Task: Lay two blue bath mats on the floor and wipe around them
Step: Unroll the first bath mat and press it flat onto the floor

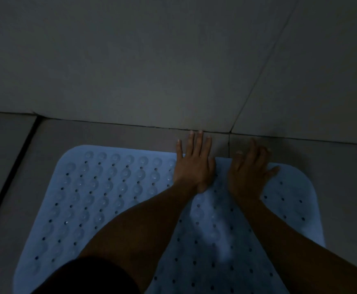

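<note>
A light blue bath mat [109, 198] lies on the grey tiled floor [109, 134], close to the wall. Its left part shows rows of round suction cups and holes; the right part [279, 209] shows only holes. I cannot tell whether this is one mat or two overlapping. My left hand [194, 164] lies flat on the far edge, fingers straight and reaching over the floor to the wall's foot. My right hand [249, 168] rests beside it on the same edge, fingers spread. Neither hand holds anything.
A grey tiled wall [173, 60] rises right behind the mat. A dark groove [9, 177] runs diagonally across the floor at the left. Dark clothing [84, 276] fills the bottom edge. Bare floor shows to the right of the mat [347, 187].
</note>
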